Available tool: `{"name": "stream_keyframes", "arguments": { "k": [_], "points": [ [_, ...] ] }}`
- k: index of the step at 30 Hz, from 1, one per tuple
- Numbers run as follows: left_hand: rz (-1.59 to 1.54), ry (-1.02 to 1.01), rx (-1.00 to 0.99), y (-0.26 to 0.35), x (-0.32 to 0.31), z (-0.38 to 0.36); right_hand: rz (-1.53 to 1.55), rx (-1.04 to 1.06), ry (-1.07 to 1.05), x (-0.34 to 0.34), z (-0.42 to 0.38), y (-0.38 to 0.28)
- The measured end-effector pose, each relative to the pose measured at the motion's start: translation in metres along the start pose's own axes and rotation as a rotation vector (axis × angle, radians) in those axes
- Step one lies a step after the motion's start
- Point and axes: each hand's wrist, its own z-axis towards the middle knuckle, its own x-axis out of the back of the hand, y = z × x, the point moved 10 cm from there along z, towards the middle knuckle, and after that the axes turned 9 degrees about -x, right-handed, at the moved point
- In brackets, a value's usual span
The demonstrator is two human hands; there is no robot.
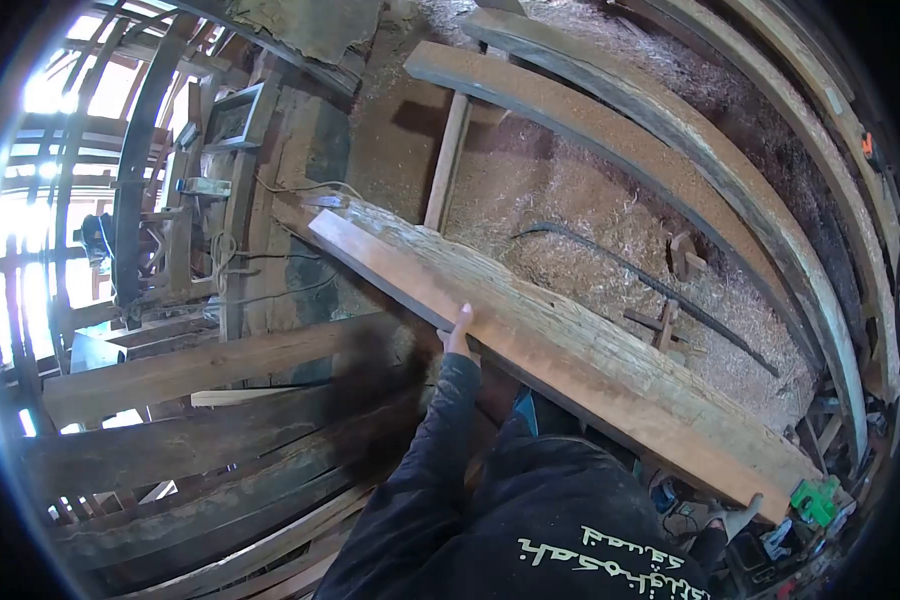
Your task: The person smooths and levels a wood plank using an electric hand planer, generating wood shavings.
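A long, smooth-faced wooden plank runs slantwise across the view, from upper left to lower right in front of my body. My left hand grips its near edge left of the middle, with the thumb on the top face and the fingers underneath, partly hidden. Close to the plank's right end, my right hand holds the same edge, its thumb up over the wood; most of its fingers are out of sight. Along the plank's far side lies a rough, splintery timber.
Beyond lie curved beams on a floor strewn with shavings. A dark curved rod rests there. A green tool sits by the plank's right end. Stacked timbers and a rope are at left.
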Motion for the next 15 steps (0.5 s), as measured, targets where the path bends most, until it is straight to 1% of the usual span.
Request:
{"name": "stream_keyframes", "arguments": {
  "k": [1, 2, 3, 4, 6, 7, 8, 9, 10, 11, 12, 14, 15],
  "points": [
    [-0.045, -0.100, -0.030, -0.002, -0.008, 0.007, 0.005, 0.014, -0.022, 0.001, 0.001, -0.001],
    [-0.048, -0.108, -0.022, -0.006, -0.002, 0.010, 0.012, 0.029, -0.046, -0.002, 0.004, -0.003],
    [0.044, -0.081, -0.006, -0.008, 0.008, 0.013, -0.004, 0.039, 0.004, -0.001, 0.002, -0.003],
    [0.140, -0.061, 0.013, -0.009, 0.017, 0.015, -0.016, 0.029, -0.021, 0.003, 0.007, 0.002],
    [0.090, -0.088, 0.025, -0.014, 0.018, 0.016, 0.032, 0.001, -0.059, 0.010, 0.011, 0.009],
    [0.071, -0.087, 0.016, -0.009, 0.010, 0.008, 0.056, 0.013, -0.064, 0.009, 0.011, 0.010],
    [-0.013, -0.083, 0.112, -0.011, 0.010, -0.006, 0.075, 0.026, -0.065, 0.012, 0.011, 0.007],
    [-0.045, -0.181, 0.111, -0.009, 0.002, -0.021, 0.073, 0.049, -0.064, 0.021, 0.016, 0.002],
    [-0.022, -0.130, 0.119, -0.014, 0.013, -0.030, 0.067, 0.068, -0.069, 0.031, 0.024, -0.006],
    [-0.044, -0.161, 0.114, -0.019, 0.014, -0.047, 0.140, 0.043, -0.060, 0.042, 0.025, -0.011],
    [-0.066, -0.185, 0.100, -0.020, 0.018, -0.065, 0.144, 0.045, -0.060, 0.051, 0.021, -0.020],
    [-0.065, -0.163, 0.069, -0.033, 0.031, -0.103, 0.239, 0.082, -0.106, 0.072, 0.007, -0.045],
    [-0.065, -0.142, 0.042, -0.042, 0.039, -0.121, 0.265, 0.052, -0.140, 0.096, 0.019, -0.058]
  ]
}}
